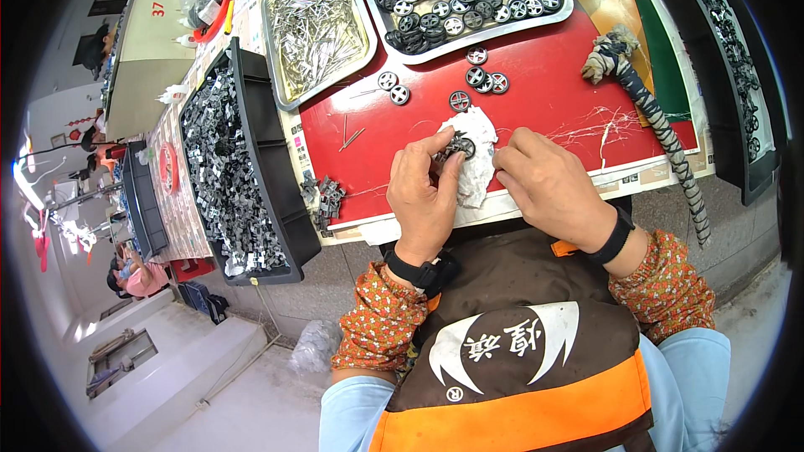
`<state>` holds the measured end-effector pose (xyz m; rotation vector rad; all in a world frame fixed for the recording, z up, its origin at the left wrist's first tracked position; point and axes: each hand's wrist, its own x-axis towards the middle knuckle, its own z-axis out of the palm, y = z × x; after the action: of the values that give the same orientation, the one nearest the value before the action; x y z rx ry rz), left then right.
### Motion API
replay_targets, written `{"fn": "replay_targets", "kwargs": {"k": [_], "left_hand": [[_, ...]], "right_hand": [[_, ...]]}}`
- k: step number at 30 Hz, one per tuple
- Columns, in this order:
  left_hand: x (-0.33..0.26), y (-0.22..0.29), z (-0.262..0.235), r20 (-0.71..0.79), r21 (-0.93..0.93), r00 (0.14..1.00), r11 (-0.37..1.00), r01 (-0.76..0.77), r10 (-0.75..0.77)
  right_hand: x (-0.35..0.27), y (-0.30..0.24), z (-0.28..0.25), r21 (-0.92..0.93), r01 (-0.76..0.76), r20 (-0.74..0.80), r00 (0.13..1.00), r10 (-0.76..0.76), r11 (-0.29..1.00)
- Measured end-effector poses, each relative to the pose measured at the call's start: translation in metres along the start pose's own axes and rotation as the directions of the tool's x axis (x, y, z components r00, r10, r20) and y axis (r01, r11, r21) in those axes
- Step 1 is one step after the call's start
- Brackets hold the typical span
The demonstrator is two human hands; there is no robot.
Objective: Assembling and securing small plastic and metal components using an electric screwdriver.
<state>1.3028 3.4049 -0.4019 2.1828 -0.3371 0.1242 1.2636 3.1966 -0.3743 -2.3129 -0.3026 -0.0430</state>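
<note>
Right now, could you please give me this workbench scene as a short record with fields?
left hand: left hand pinches a small black wheel against a white cloth
right hand: right hand rests on the cloth's right edge
work surface: red mat
loose parts: several wheels lie on the mat beyond the cloth
far trays: metal tray of wheels; metal tray of thin pins
left side: black bin of grey metal pieces
right side: cloth-wrapped stick
</note>
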Motion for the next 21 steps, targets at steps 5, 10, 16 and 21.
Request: {"fn": "replay_targets", "kwargs": {"k": [5, 10, 16, 21], "left_hand": [[0.0, -0.001, 0.004, -0.016, 0.007, 1.0, 1.0, -0.012, 0.013], [0.002, 0.005, 0.005, -0.017, 0.073, 0.995, 0.993, -0.096, 0.098], [0.003, 0.0, 0.006, -0.006, 0.017, 0.996, 0.995, -0.094, 0.094], [0.005, -0.006, 0.006, -0.032, -0.012, 0.991, 0.992, -0.129, 0.128]], "right_hand": [[0.001, 0.0, 0.001, -0.01, 0.013, -0.007, 1.0, -0.013, 1.0], [0.001, 0.0, 0.001, -0.033, 0.001, 0.007, 1.0, -0.001, 0.999], [0.004, -0.001, 0.002, -0.05, 0.014, 0.013, 1.0, -0.014, 0.999], [0.009, -0.005, -0.005, -0.039, 0.003, 0.067, 0.998, 0.0, 0.999]]}}
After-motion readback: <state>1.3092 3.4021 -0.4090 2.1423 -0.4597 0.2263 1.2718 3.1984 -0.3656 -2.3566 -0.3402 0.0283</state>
